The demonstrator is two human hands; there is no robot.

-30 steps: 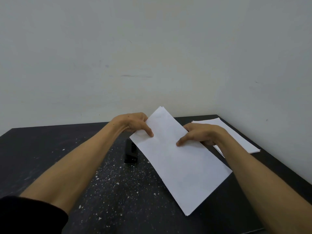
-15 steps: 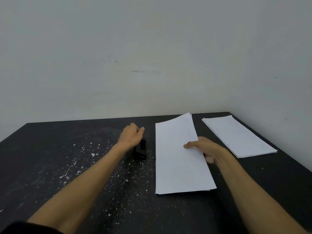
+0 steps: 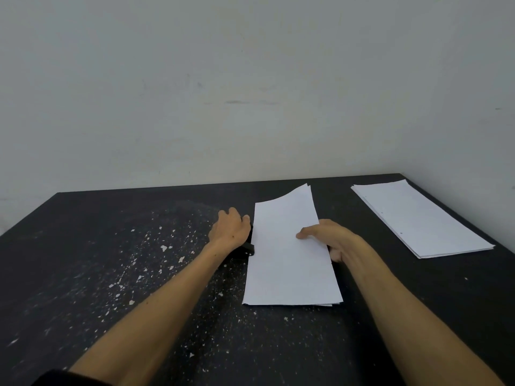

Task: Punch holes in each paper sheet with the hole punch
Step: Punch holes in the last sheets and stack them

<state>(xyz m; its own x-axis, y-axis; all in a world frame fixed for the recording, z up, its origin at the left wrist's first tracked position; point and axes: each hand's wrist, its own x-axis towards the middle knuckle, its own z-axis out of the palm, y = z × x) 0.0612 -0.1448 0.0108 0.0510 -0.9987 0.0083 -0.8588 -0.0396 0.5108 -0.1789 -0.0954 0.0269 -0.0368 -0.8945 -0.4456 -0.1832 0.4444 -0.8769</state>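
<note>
A small white paper stack lies on the black table, its far corner curling up. Its left edge meets the black hole punch, which is mostly hidden under my left hand. That hand lies on top of the punch with its fingers curled over it. My right hand holds the sheets' right edge, thumb on top and fingers tucked at the edge.
A second stack of white sheets, with small punched holes along its left edge, lies at the table's far right by the wall. White paper dots are scattered over the table's middle and left. Walls close off the back and right.
The sheets, held up in both hands a second ago, now lie flat on the table. My left hand went onto the punch, and the paper's left edge slid up against it.
</note>
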